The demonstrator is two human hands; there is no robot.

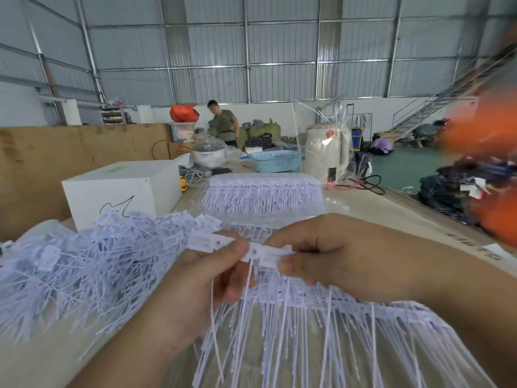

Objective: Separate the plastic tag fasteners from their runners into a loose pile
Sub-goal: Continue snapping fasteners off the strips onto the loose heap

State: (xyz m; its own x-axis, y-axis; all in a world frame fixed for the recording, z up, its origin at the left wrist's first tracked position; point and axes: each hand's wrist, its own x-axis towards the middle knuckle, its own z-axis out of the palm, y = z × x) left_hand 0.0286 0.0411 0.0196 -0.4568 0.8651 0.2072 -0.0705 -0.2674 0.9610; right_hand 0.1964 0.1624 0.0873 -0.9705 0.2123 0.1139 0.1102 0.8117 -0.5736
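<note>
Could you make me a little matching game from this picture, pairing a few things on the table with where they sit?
Things:
1. loose pile of fasteners
2. white box
3. blue basket
4. strip of fasteners

Places:
A. pinched between left hand and right hand
B. far end, beside the cream kettle
C. near left of the table
D. behind the loose pile

Pairs: 1-C, 2-D, 3-B, 4-A

Corrugated metal walls (279,43), steel staircase (436,105) (right), green floor (400,166)
</note>
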